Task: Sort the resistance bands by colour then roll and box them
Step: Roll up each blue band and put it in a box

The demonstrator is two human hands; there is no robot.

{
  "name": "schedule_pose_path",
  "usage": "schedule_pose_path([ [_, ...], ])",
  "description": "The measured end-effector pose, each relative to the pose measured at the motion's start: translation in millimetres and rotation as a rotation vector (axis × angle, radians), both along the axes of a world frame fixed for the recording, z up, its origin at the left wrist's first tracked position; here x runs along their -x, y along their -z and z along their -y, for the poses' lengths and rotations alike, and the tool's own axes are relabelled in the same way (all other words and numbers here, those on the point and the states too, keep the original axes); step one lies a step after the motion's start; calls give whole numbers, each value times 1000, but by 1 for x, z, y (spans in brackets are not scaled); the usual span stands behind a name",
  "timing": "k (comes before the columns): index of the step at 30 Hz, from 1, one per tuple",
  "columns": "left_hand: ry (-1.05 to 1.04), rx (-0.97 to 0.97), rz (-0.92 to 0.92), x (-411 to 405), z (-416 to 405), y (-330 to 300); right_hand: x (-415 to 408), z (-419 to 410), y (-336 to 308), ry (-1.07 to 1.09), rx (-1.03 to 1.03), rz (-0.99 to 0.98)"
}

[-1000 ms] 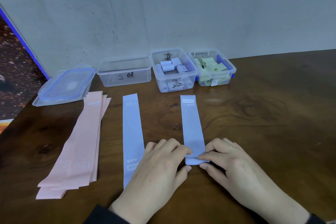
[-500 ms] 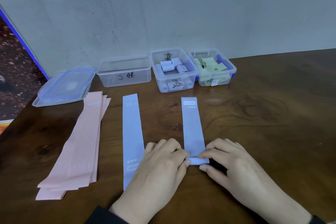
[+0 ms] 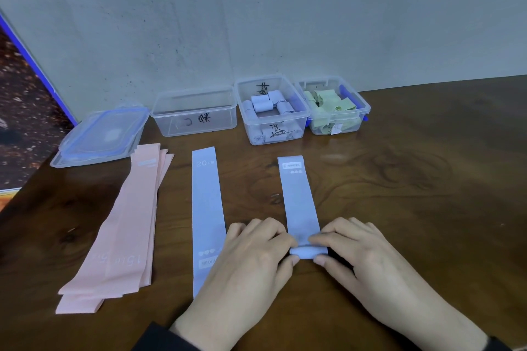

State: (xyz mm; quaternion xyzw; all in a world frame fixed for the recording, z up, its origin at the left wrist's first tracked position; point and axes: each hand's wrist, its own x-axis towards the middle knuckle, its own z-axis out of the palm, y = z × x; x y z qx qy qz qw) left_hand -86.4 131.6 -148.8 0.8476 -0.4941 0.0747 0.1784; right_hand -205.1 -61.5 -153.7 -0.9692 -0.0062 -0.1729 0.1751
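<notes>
Fingertips of your left hand (image 3: 251,259) and right hand (image 3: 362,259) pinch the blue band (image 3: 299,202), rolling it toward the twelve o'clock box (image 3: 302,122); keep turns tight.

Flat blue band (image 3: 206,208) reads "20 LB"; pink band (image 3: 125,225), "15".

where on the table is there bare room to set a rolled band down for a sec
Widest bare wood: right of the band being rolled, in front of the green-band box. A narrower strip lies between the two blue bands, beyond the left hand. Crowded: the pink stack and lids fill the left.
</notes>
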Motion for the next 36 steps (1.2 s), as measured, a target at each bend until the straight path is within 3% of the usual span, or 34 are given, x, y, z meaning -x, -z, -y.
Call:
schedule_pose_path([
  [36,1,-27,-58,2,-1,-3,-2,-1,-1,25,2,0],
])
